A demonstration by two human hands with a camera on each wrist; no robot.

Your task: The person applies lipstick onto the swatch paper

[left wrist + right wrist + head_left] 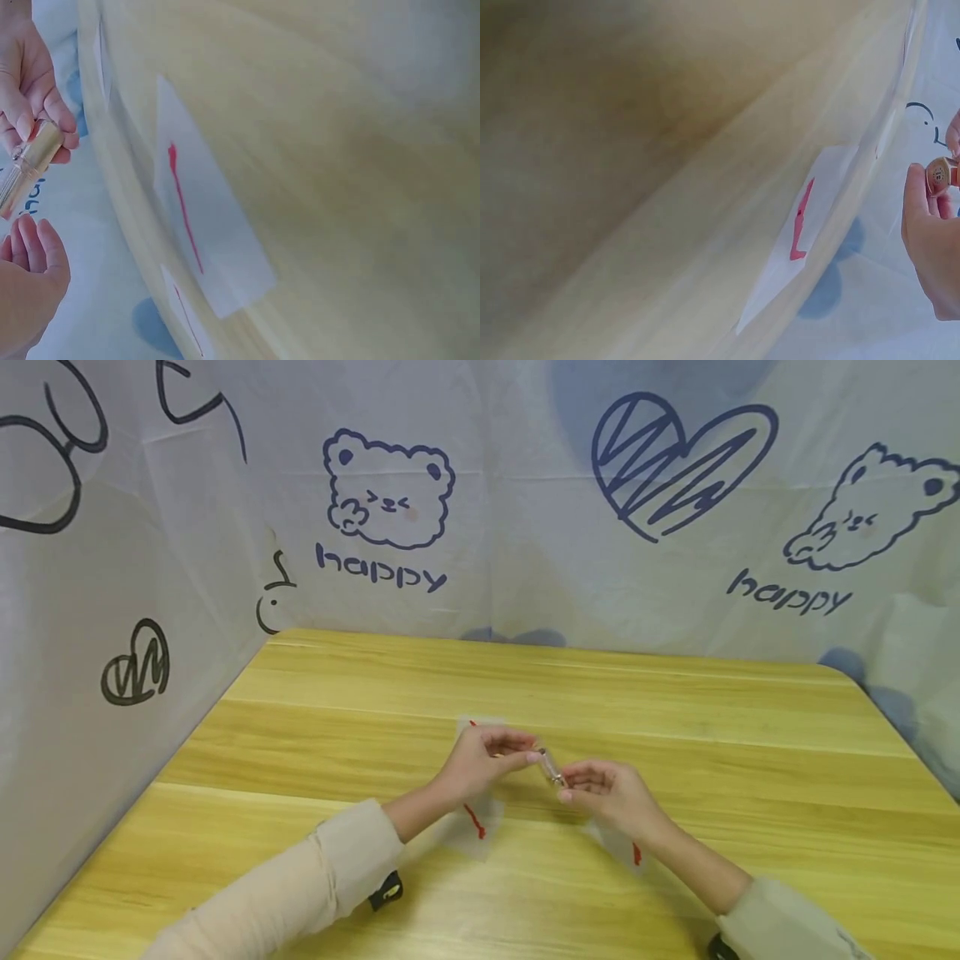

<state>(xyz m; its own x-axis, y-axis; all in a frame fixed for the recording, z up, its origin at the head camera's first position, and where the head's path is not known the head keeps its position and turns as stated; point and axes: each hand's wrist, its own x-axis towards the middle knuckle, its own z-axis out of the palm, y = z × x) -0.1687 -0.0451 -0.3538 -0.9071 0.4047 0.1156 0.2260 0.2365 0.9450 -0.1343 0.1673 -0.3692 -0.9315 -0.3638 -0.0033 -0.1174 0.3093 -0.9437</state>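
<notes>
Above the middle of the table, a slim lipstick tube (551,768) with clear and gold parts is held between both hands. My left hand (483,766) pinches its upper end with thumb and fingertips. At the lower end, my right hand (618,793) grips the tube between thumb and curled fingers. The gold tube (37,154) shows at the edge of the left wrist view, with the right hand (34,82) round one end and the left hand (30,292) at the other. In the right wrist view, its round gold end (939,176) faces the camera.
White paper strips with red streaks lie on the wooden table (337,718): one strip (453,835) under the left forearm, another strip (607,839) under the right wrist. A printed white curtain (525,527) hangs behind and at the left. Black bands (386,893) show by the sleeves.
</notes>
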